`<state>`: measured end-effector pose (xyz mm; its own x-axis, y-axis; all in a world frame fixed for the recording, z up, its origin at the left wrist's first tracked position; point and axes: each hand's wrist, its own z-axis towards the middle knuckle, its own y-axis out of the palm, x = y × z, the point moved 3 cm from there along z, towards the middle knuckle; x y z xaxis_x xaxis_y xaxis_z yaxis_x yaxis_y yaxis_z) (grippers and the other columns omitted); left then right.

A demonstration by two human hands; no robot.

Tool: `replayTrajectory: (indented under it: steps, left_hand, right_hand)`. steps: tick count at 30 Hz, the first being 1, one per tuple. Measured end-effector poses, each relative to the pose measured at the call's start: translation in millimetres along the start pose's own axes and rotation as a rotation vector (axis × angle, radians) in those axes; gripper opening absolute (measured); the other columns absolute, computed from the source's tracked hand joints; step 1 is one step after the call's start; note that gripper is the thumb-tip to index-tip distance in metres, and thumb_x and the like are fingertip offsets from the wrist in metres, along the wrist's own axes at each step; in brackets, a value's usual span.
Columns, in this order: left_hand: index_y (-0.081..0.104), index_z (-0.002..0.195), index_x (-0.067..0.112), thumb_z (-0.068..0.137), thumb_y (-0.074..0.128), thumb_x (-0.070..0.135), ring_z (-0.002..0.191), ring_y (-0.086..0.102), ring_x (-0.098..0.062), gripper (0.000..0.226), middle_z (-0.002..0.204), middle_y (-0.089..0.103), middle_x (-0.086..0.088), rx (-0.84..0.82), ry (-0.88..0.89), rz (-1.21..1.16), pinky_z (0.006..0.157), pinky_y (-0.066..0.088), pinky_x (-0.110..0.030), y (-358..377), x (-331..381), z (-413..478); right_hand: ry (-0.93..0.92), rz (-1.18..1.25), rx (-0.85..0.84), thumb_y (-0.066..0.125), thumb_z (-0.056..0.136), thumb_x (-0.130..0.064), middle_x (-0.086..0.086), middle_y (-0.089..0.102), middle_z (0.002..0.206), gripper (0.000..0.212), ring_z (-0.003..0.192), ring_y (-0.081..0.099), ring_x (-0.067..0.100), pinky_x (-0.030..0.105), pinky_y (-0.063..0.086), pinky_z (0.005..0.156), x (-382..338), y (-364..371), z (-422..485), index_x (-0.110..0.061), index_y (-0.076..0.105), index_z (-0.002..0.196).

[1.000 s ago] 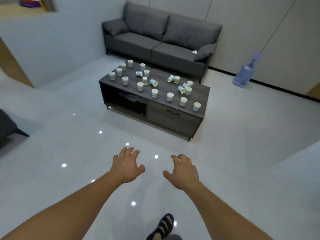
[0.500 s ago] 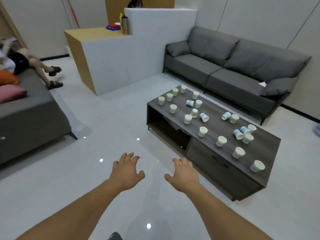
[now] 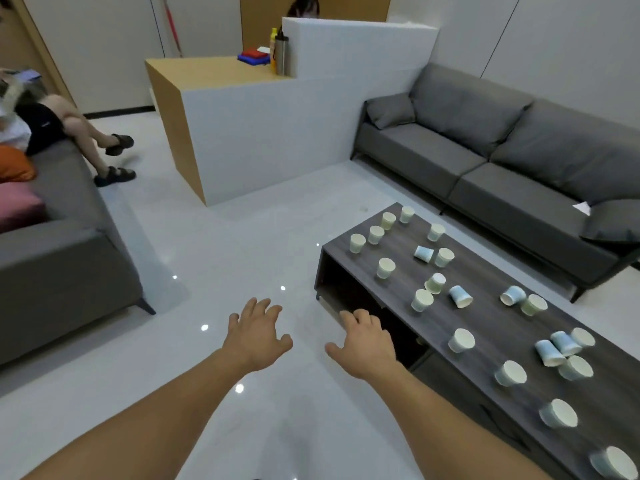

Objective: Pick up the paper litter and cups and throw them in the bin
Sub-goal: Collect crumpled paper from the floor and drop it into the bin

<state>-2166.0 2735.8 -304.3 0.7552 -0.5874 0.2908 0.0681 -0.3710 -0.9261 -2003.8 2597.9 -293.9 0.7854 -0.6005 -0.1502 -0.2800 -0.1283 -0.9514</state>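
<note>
I have both arms stretched out ahead of me over the pale glossy floor (image 3: 173,258). My left hand (image 3: 256,336) is palm down with the fingers spread, its grip released and holding nothing. My right hand (image 3: 369,344) is the same, fingers fanned and empty, hanging in front of the near left corner of the dark wooden table (image 3: 491,327) without touching it. The paper cups (image 3: 460,340) are scattered all along the table top to my right: most stand on their mouths or bases, while a few lie tipped on their sides, such as one pale blue cup (image 3: 423,253) near the far end and a small cluster (image 3: 561,348) toward the near end. A white scrap of paper (image 3: 581,206) rests on the seat of the grey sofa (image 3: 485,147) behind the table, beside a cushion. I cannot see a bin anywhere. Another person's legs (image 3: 90,140) show on a second sofa at the left.
</note>
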Motion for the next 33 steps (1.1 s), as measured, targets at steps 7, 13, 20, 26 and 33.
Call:
replayTrajectory:
  steps: [7,13,20,26,33]
  left_hand:
    - [0.026,0.148,0.025,0.086,0.044,0.054,0.147,0.001,-0.022,0.071,0.158,0.015,0.001,0.015,-0.002,0.016,0.115,0.012,-0.048,-42.9,-27.6,138.0]
    - [0.024,0.148,0.025,0.086,0.045,0.052,0.147,0.0,-0.022,0.072,0.159,0.013,0.0,0.01,-0.063,0.031,0.115,0.012,-0.048,-81.8,-50.5,269.3]
    - [0.024,0.149,0.024,0.087,0.045,0.05,0.147,-0.002,-0.021,0.07,0.159,0.012,0.0,0.039,-0.11,-0.012,0.116,0.01,-0.047,-144.3,-71.0,402.9]
    - [0.022,0.149,0.026,0.087,0.045,0.052,0.147,-0.003,-0.022,0.071,0.16,0.01,0.0,0.002,-0.107,-0.002,0.115,0.01,-0.047,-168.5,-107.8,530.7]
    - [0.022,0.149,0.025,0.086,0.047,0.052,0.147,0.001,-0.024,0.073,0.159,0.013,-0.001,-0.049,0.029,0.032,0.115,0.013,-0.049,-223.5,-131.4,714.4]
  right_hand:
    - [-0.027,-0.007,-0.032,0.048,0.085,-0.061,0.004,0.033,0.144,0.076,0.129,0.033,0.027,0.043,0.036,0.1,-26.5,-31.8,135.3,-0.024,0.026,0.148]
    - [-0.083,0.01,-0.024,0.047,0.086,-0.061,0.004,0.032,0.149,0.078,0.135,0.03,0.027,0.044,0.034,0.105,-46.4,-64.8,289.9,-0.024,0.025,0.15]
    - [-0.165,-0.007,-0.026,0.047,0.087,-0.059,0.003,0.029,0.15,0.075,0.135,0.029,0.025,0.043,0.036,0.103,-77.6,-119.4,450.5,-0.025,0.023,0.15]
    - [-0.118,-0.008,-0.091,0.045,0.088,-0.06,0.003,0.025,0.153,0.077,0.137,0.026,0.026,0.042,0.032,0.105,-98.9,-128.7,573.2,-0.024,0.02,0.152]
    - [0.039,0.016,-0.048,0.045,0.089,-0.06,0.004,0.022,0.155,0.077,0.139,0.024,0.025,0.042,0.032,0.107,-115.3,-176.1,715.9,-0.024,0.018,0.153]
